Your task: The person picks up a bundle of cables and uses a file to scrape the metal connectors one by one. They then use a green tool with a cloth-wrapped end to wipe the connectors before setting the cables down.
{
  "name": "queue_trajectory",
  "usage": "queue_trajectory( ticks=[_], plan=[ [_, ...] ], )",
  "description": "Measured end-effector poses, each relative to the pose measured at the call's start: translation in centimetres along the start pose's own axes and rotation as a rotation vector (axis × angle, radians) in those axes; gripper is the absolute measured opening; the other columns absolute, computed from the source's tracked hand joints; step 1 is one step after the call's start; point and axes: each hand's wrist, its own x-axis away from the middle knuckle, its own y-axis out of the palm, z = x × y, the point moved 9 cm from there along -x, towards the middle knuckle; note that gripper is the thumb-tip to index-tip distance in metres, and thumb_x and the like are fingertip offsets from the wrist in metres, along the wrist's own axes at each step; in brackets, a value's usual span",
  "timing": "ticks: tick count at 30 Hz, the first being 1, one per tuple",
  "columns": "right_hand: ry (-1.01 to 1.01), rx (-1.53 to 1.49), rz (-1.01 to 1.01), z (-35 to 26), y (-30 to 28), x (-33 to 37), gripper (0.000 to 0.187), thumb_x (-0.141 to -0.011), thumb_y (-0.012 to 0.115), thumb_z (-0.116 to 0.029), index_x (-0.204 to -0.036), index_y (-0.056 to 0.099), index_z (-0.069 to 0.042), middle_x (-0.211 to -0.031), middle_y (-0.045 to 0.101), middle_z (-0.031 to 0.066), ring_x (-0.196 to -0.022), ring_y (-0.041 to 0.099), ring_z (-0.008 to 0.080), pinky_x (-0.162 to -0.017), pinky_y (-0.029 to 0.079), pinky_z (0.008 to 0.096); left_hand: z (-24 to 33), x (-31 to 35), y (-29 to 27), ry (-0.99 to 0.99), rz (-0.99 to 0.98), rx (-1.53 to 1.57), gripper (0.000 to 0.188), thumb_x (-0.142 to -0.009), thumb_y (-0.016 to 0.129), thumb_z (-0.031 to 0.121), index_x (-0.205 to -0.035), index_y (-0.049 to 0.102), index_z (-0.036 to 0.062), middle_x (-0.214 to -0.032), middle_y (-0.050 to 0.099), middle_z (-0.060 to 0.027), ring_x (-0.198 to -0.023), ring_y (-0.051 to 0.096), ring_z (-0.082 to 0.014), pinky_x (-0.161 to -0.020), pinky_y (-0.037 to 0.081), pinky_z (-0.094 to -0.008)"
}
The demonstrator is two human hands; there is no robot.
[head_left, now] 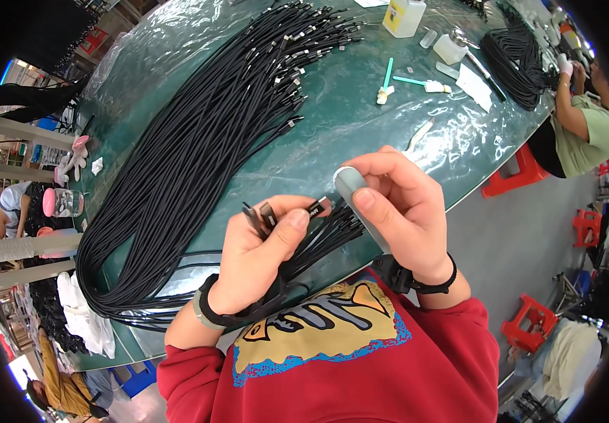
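My left hand point(253, 248) is closed on a black cable connector point(315, 209), pinched between thumb and fingers with its end pointing right. Other dark connector ends point(262, 216) stick out between the same fingers. My right hand point(413, 218) grips a long grey-green tool with a rounded end point(350, 185); I cannot make out its exact kind. The rounded end is just right of the connector, apart from it. Below my hands lie more black cables point(329, 236) near the table edge. A large bundle of black cables point(177, 134) bends across the table to the left.
The green table point(346, 92) has a glossy plastic cover. Two green-handled brushes point(389, 74), a white pointed tool point(421, 134), bottles point(403, 17) and a coiled cable bundle point(512, 63) lie farther off. A co-worker point(586, 127) sits at far right, near red stools point(519, 169).
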Motion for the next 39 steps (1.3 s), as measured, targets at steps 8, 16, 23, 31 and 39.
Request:
queue_trajectory(
  ticks=[8, 16, 23, 31, 39],
  plan=[
    [-0.037, 0.14, -0.02, -0.1, 0.8, 0.6, 0.021, -0.081, 0.05, -0.001, -0.101, 0.05, 0.006, -0.082, 0.043, 0.0041, -0.062, 0.041, 0.006, -0.061, 0.038, 0.017, 0.4, 0.4, 0.0, 0.025, 0.059, -0.058, 0.019, -0.086, 0.05, 0.011, -0.093, 0.059, -0.0032, -0.072, 0.057, 0.0004, -0.063, 0.046, -0.0027, -0.056, 0.037, -0.0165],
    [-0.089, 0.303, 0.018, -0.6, 2.2, -1.3, 0.017, -0.081, 0.051, -0.001, -0.098, 0.051, 0.003, -0.076, 0.041, -0.0001, -0.055, 0.037, 0.0031, -0.049, 0.032, 0.0159, 0.5, 1.1, 1.1, 0.053, 0.034, -0.258, 0.016, -0.084, 0.051, 0.007, -0.092, 0.059, -0.0047, -0.079, 0.061, -0.0029, -0.069, 0.05, -0.0045, -0.063, 0.041, -0.0183],
    [0.01, -0.143, 0.128, 0.6, 1.2, -0.9, 0.014, -0.082, 0.049, -0.002, -0.096, 0.052, 0.001, -0.069, 0.042, -0.0039, -0.055, 0.035, 0.0003, -0.046, 0.029, 0.016, 0.1, 1.0, 0.3, 0.028, 0.08, -0.122, 0.015, -0.084, 0.051, 0.006, -0.091, 0.058, -0.0052, -0.077, 0.06, -0.0033, -0.069, 0.05, -0.0046, -0.062, 0.041, -0.0177],
    [-0.042, 0.11, 0.142, 0.6, 1.5, -2.8, 0.016, -0.084, 0.049, -0.005, -0.098, 0.05, 0.002, -0.072, 0.046, -0.0031, -0.059, 0.038, -0.0006, -0.047, 0.03, 0.0144, -0.1, 0.7, 1.5, 0.029, 0.065, -0.176, 0.017, -0.082, 0.053, 0.009, -0.088, 0.058, -0.0058, -0.062, 0.049, 0.0007, -0.053, 0.037, -0.0026, -0.047, 0.026, -0.0179],
    [-0.029, -0.011, 0.125, 0.8, -0.1, -1.1, 0.018, -0.084, 0.05, -0.007, -0.1, 0.049, 0.002, -0.074, 0.046, -0.0026, -0.063, 0.039, 0.001, -0.054, 0.032, 0.015, -2.2, 0.6, 1.7, -0.361, -0.196, 0.328, 0.015, -0.079, 0.054, 0.008, -0.085, 0.057, -0.0054, -0.056, 0.045, 0.0017, -0.046, 0.031, -0.0018, -0.042, 0.021, -0.0179]
  ],
)
